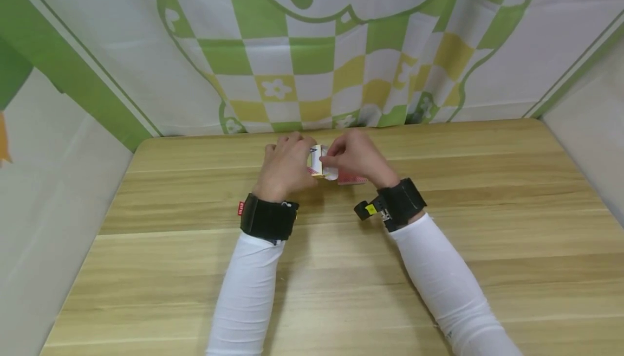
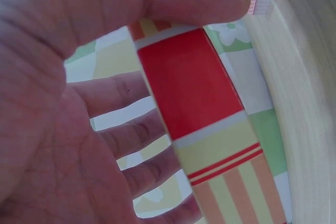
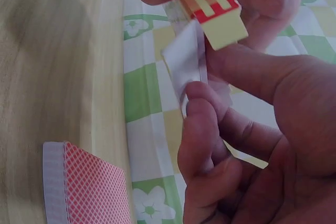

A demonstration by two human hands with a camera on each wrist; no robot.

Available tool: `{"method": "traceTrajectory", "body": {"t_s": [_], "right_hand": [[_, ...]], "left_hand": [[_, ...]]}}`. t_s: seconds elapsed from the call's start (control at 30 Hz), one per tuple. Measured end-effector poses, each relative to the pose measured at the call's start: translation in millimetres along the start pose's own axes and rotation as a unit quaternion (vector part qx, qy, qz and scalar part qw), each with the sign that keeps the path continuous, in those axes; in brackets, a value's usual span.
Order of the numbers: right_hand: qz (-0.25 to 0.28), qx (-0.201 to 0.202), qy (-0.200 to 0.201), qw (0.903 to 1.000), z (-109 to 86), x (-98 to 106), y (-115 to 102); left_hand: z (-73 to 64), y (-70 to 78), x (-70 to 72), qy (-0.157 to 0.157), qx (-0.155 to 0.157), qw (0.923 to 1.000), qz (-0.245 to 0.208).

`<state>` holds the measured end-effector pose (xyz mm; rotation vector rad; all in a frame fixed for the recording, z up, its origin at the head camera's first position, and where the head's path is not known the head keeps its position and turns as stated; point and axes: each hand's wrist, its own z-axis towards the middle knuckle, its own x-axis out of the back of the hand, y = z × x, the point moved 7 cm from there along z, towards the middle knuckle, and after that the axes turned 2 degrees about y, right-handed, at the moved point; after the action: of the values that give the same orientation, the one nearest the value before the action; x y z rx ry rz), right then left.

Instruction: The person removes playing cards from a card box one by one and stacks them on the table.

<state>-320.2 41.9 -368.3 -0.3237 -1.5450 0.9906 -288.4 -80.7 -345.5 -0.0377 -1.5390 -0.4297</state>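
Note:
My left hand [image 1: 287, 166] grips a playing card box [image 2: 191, 85] between thumb and fingers. Its narrow side is red with cream and orange stripes, and an "A" shows on the face seen from the head. At the box's open end, a cream tab sticks out beside a white flap [image 3: 184, 59]. My right hand [image 1: 358, 155] pinches this flap between thumb and fingertips. A deck of red-backed cards [image 3: 94, 187] rests on the table just beneath the right hand, which partly covers it in the head view.
The wooden table [image 1: 341, 291] spreads toward me and to both sides. Behind its far edge hangs a green, yellow and white checked cloth [image 1: 312, 52] with flowers. Both wrists wear black straps, the right one with a small camera [image 1: 363, 209].

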Motion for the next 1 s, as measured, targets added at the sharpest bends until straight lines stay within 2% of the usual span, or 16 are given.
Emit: {"method": "traceTrajectory", "body": {"t_s": [0.2,0.43,0.67,1.0], "right_hand": [[-0.002,-0.018,-0.007,0.9998,0.7,-0.5,1.6],[0.025,-0.059,-0.039,0.9972,-1.9,3.5,11.9],[0.052,-0.092,-0.052,0.9931,-8.3,14.6,20.5],[0.078,-0.102,-0.062,0.9898,-12.4,27.2,30.0]], "left_hand": [[-0.2,-0.1,0.6,-0.003,0.002,1.0000,0.005],[-0.4,-0.6,0.2,0.000,0.003,1.0000,0.001],[-1.3,-2.8,-0.4,0.002,0.010,0.9999,-0.007],[-1.8,-4.2,0.9,0.010,0.015,0.9998,-0.006]]}}
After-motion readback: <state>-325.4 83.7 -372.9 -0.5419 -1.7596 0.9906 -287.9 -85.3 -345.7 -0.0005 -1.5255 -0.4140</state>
